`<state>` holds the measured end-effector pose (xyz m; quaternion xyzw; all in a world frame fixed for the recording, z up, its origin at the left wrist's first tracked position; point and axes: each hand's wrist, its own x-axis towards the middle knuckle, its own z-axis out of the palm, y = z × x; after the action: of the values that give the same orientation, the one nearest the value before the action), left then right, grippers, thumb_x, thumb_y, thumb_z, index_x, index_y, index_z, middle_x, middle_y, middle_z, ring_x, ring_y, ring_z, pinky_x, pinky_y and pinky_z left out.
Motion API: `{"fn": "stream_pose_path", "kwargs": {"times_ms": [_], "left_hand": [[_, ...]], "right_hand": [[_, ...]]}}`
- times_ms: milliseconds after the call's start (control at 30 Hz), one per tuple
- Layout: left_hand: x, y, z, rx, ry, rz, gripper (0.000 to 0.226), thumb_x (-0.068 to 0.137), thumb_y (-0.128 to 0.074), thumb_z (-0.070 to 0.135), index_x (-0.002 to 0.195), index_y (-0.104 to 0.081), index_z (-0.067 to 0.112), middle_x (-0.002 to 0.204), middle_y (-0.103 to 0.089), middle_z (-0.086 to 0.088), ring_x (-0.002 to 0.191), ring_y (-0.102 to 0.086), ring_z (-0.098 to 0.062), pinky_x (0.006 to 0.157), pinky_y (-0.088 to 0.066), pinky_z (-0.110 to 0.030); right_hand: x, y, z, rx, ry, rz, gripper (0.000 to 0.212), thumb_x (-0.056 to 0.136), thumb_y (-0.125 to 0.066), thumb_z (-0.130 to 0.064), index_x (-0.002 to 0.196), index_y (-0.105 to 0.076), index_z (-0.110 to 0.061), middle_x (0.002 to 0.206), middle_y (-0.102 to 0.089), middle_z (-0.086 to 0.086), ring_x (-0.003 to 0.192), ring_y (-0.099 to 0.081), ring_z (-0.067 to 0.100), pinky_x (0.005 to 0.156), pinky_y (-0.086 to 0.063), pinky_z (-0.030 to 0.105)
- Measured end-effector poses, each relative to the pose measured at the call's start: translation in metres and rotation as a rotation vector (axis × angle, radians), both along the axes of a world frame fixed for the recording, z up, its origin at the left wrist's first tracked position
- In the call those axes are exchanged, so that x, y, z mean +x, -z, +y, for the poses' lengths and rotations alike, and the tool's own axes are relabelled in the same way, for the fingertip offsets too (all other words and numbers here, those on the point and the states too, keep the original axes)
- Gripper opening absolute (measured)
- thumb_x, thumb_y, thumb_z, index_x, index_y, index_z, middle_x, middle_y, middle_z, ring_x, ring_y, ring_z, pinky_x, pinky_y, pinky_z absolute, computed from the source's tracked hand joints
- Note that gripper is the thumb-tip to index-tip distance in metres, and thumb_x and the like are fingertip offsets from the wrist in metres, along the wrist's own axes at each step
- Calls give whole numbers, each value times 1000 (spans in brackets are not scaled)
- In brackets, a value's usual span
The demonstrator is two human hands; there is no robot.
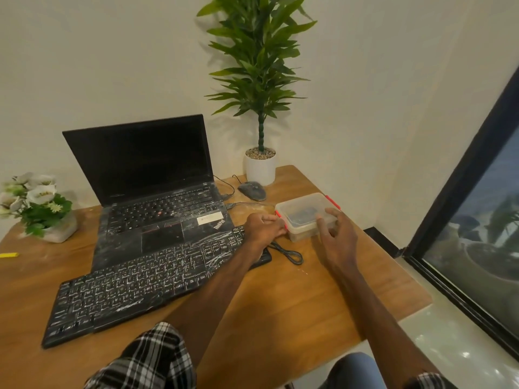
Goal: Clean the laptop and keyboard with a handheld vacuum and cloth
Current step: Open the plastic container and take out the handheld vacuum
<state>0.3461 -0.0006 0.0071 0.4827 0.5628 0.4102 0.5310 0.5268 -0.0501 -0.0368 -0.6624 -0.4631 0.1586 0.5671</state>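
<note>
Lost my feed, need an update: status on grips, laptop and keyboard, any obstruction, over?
Left grip pinching red clip on container, right grip resting on lid. Laptop and keyboard dusty, not yet cleaned. Loose cable beside keyboard.

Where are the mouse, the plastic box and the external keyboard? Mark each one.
mouse [252, 190], head view, top of its shell.
plastic box [296, 204], head view, bare part of its lid.
external keyboard [134, 287], head view, middle key rows.

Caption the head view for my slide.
Left hand and right hand on the lidded plastic container beside the dust-streaked laptop and keyboard.
</note>
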Motion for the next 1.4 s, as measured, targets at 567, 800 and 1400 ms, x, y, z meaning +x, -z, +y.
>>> {"fn": "stream_pose_path", "kwargs": {"times_ms": [567, 800, 1400], "left_hand": [[-6, -4, 6, 265, 101, 459, 16, 86, -82, 11, 101, -79, 5, 87, -78, -6, 54, -59, 5, 51, -52, -11], [3, -4, 7, 225, 230, 493, 21, 90, -81, 19, 76, -71, 7, 63, -70, -1, 65, -75, -20, 53, -56, -25], [22, -13, 13, 93, 39, 337, 12, 82, -87, 19, 82, -77, 11, 81, -79, -7, 70, -77, -21, 70, -66, -40]], "right_hand": [[0, -3, -3, 26, 24, 52, 43, 97, -63, -42, 137, -55, -27, 135, -59, -5, 118, -59, 13, 93, -59, 38], [6, -10, -5, 18, 53, 107, 47, 98, -63, -35, 142, -51, -23, 140, -56, -2, 120, -56, 14, 97, -56, 36], [67, -62, 28, -223, 149, 89, 10, 88, -76, -13, 93, -79, -5, 90, -75, 11, 70, -70, 17, 55, -51, 22]]}}
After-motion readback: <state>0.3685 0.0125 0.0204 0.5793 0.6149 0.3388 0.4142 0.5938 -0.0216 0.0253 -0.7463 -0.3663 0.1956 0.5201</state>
